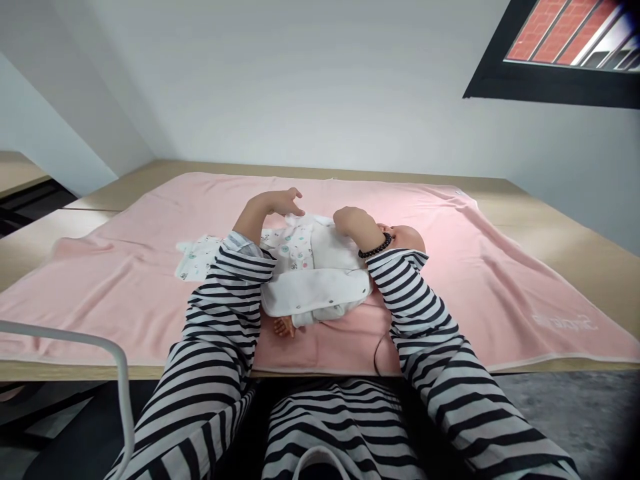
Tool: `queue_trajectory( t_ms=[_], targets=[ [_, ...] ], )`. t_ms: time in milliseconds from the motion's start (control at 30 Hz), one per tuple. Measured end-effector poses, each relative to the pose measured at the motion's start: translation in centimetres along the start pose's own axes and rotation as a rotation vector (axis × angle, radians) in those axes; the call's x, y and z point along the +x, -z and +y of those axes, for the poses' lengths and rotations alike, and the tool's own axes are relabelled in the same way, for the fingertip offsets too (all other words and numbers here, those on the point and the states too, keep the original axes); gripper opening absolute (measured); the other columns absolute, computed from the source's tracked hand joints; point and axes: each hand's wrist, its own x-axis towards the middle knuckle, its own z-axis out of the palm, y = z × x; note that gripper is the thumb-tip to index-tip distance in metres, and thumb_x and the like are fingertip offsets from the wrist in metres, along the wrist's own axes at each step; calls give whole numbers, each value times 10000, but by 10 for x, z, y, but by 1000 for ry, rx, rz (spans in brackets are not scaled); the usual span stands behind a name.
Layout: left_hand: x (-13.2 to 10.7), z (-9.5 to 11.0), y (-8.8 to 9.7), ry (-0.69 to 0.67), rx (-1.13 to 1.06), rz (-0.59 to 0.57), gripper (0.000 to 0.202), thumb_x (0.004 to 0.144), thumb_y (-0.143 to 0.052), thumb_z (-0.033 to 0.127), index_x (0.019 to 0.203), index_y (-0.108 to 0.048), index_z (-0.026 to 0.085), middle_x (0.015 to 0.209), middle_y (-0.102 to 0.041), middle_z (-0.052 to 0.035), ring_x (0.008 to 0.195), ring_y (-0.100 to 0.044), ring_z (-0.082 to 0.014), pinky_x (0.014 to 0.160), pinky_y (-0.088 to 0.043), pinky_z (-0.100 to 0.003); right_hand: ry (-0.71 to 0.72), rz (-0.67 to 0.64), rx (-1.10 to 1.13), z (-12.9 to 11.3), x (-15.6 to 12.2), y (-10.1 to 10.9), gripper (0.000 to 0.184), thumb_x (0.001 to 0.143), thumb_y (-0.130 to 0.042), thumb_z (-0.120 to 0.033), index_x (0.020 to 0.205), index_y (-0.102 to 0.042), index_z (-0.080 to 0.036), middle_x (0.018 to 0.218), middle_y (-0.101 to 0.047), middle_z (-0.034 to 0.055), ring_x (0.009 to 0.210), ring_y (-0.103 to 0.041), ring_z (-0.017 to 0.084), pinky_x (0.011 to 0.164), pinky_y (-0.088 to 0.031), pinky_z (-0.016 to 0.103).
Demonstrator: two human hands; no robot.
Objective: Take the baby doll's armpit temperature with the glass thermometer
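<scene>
A baby doll (410,238) lies on its back with its head to the right, partly hidden by my right wrist. It wears a white baby jacket (320,288), whose near flap with small snaps is spread toward me. Under it shows a white garment with coloured prints (295,247). One doll hand (285,327) sticks out of the near sleeve. My left hand (280,202) is over the jacket's far edge, thumb and fingers apart. At the doll's upper chest, my right hand (356,223) is bent and curled; its fingertips are hidden.
A pink blanket (500,293) covers most of the wooden table (565,227). Printed cloth (197,257) extends left past my left forearm. A white curved tube (123,373) stands at the near left. Behind the table is a white wall (310,87), with a dark-framed window (550,80) at right.
</scene>
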Motion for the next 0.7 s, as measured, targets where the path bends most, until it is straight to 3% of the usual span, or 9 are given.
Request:
queue_trajectory(
  t_ms=[167,267,400,467,533,600,700],
  targets=[
    [-2,4,-1,-29,-157,164,1105,800,-788,504,1706,-216,234,1593,-579,-161,1435,-591,-326,1126,-521,-414,-2,-5,54,-5,-6,6,309,1052,-540,-140,1238,-766,-41,1204,-759,249,1138,-745,340,993,-597,458],
    [-1,5,-2,31,-181,81,1163,788,-832,509,1709,-203,177,1564,-594,-202,1370,-652,-318,1088,-539,-383,10,0,59,-5,-9,9,358,1030,-512,-104,1278,-762,-41,1274,-744,263,1157,-743,356,995,-589,463],
    [-1,9,-7,76,-139,2,1047,757,-838,525,1609,-374,131,1435,-674,-226,1231,-719,-312,1005,-566,-358,26,-7,51,-4,-9,10,400,1025,-471,-87,1315,-744,-53,1298,-738,253,1169,-736,346,997,-589,460],
    [1,10,-9,21,-94,44,885,713,-828,526,1458,-529,153,1265,-733,-188,1101,-738,-302,935,-572,-362,30,-4,48,-3,-8,9,414,1015,-465,-76,1325,-738,-62,1269,-747,246,1160,-736,339,990,-591,453],
    [3,10,-10,-73,-50,90,515,674,-800,443,1102,-661,193,979,-710,-101,903,-705,-260,850,-548,-368,32,2,50,-1,-8,9,420,1001,-475,-68,1329,-736,-76,1234,-755,234,1143,-736,328,979,-593,445],
    [5,9,-8,-177,-28,107,247,645,-733,329,730,-528,221,732,-525,-21,705,-572,-191,748,-473,-365,32,4,58,0,-11,9,405,986,-493,-65,1297,-750,-94,1214,-760,215,1117,-737,313,968,-596,439],
    [0,7,-1,-278,-29,139,306,607,-637,256,606,-333,221,652,-333,6,611,-381,-143,677,-338,-358,17,28,87,2,-18,11,419,974,-513,-72,1327,-731,-133,1282,-740,191,1125,-724,302,964,-595,437]
  ],
)
